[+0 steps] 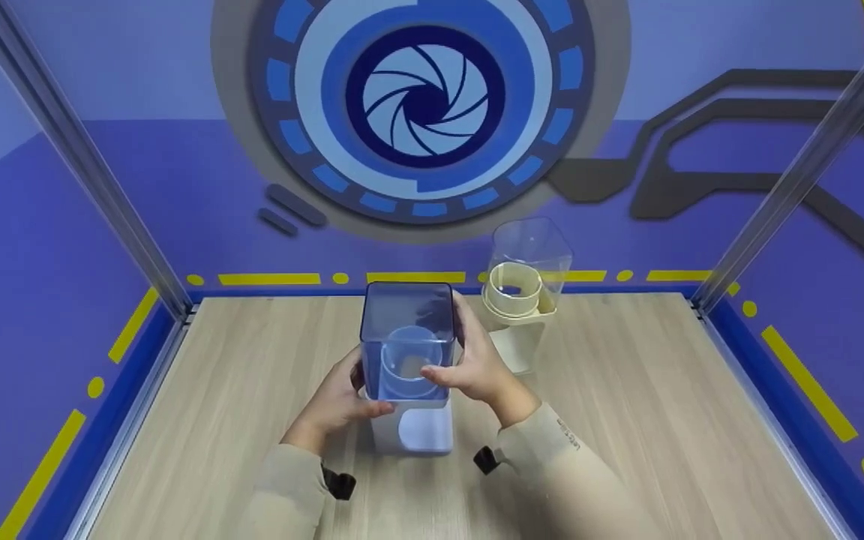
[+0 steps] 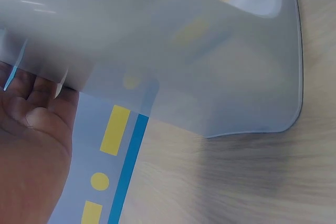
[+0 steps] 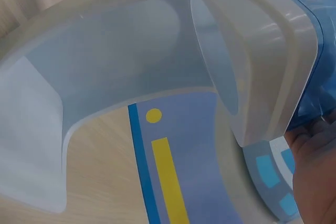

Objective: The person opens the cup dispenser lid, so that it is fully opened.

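Observation:
In the head view, a dispenser has a clear blue square container [image 1: 408, 311] on top of a pale curved stand [image 1: 432, 439]. A round collar shows through the container's wall. My left hand [image 1: 336, 401] grips the dispenser's left side where container and stand meet, thumb across the front. On the other side my right hand [image 1: 481, 367] grips the container, its thumb pressed to the front face. Both wrist views show the stand's curved body [image 2: 236, 77] close up, with the left fingers partly hidden behind it. Whether the base touches the table cannot be told.
A second dispenser, cream with a clear container [image 1: 533, 244], stands behind and right, near the back wall. The wooden table [image 1: 627, 375] is bounded by blue panels and metal posts [image 1: 799, 161] at both sides.

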Motion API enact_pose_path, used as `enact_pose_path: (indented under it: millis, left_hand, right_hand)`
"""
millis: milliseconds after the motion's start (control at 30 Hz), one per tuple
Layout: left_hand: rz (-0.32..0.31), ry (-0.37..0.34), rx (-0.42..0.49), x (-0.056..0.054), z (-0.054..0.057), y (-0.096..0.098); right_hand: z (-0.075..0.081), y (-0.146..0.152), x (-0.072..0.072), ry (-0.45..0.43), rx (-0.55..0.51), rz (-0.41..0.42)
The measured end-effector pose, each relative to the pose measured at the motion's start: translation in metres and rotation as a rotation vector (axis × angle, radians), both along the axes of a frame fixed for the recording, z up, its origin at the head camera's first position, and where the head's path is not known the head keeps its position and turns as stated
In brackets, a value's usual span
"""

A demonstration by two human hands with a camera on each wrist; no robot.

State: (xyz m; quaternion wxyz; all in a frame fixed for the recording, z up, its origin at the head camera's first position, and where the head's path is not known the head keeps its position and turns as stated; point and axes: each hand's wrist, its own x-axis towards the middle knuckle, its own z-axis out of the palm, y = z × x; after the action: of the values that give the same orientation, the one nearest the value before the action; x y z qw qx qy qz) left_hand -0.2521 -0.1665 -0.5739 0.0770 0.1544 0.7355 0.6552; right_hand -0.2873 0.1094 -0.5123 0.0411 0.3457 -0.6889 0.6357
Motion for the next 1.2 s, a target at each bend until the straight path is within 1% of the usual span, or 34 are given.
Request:
enact_pose_path:
  millis: [167, 367, 467, 667, 833, 1133, 1200]
  left_hand:
    - [0.012, -0.014, -0.003, 0.0014, 0.0008, -0.0015]
    - [0.027, -0.032, -0.015, 0.0023, 0.0013, 0.0004]
    - [0.032, -0.024, -0.017, 0.0031, 0.0015, 0.0008]
    - [0.030, 0.016, -0.010, 0.0042, 0.0005, 0.0008]
    - [0.040, 0.008, -0.030, 0.0047, -0.0010, 0.0012]
    - [0.056, -0.014, -0.035, 0.0053, -0.0014, 0.0035]
    - [0.045, -0.003, -0.027, 0.0046, -0.0021, 0.0032]
  right_hand:
    - [0.0000, -0.0004, -0.0004, 0.004, 0.022, 0.004]
    - [0.0005, 0.0010, 0.0008, -0.001, 0.025, -0.005]
    - [0.0007, 0.0014, 0.0016, -0.001, 0.029, -0.006]
    - [0.0000, 0.0005, 0.0008, 0.020, 0.026, 0.001]
    - [-0.0019, 0.0000, 0.0009, 0.026, 0.015, 0.000]
    - [-0.0027, 0.0011, 0.0035, 0.052, 0.009, -0.023]
    - [-0.0027, 0.0011, 0.0047, 0.061, 0.012, -0.040]
